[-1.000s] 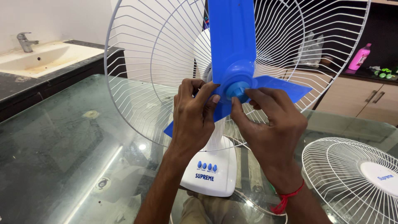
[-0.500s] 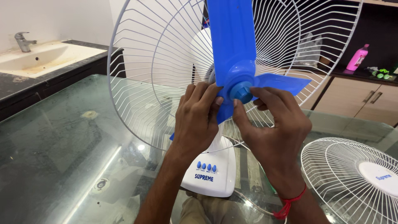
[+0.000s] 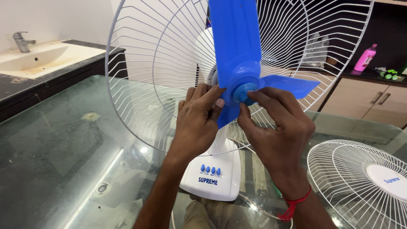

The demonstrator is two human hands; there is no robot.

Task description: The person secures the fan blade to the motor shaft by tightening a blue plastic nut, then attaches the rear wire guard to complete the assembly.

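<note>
Glass-topped surface (image 3: 63,161), dark and reflective, in a room with cabinets behind.

Table fan: white base (image 3: 214,174) with a row of small blue buttons, standing on the surface near its front edge. White wire rear guard (image 3: 140,85) mounted upright behind the blades.

Blue fan blade (image 3: 235,38): three-lobed, seated on the motor shaft in front of the rear guard; one lobe points up, one to the right, one down-left behind the fingers.

Blue hub cap (image 3: 243,92): round, at the centre of the blade.

Left hand (image 3: 198,121): fingers curled and closed on the blade's hub from the left side, fingertips touching the blue plastic.

Right hand (image 3: 277,129): thumb and fingers pinched on the hub cap from the right. Red thread (image 3: 294,204) tied at this wrist.

Front guard (image 3: 360,182): white wire, white centre disc, lying flat on the surface at the right, apart from the fan.

Sink (image 3: 40,57) with metal tap (image 3: 19,40), far left. Pink bottle (image 3: 367,58) on the counter, far right.
</note>
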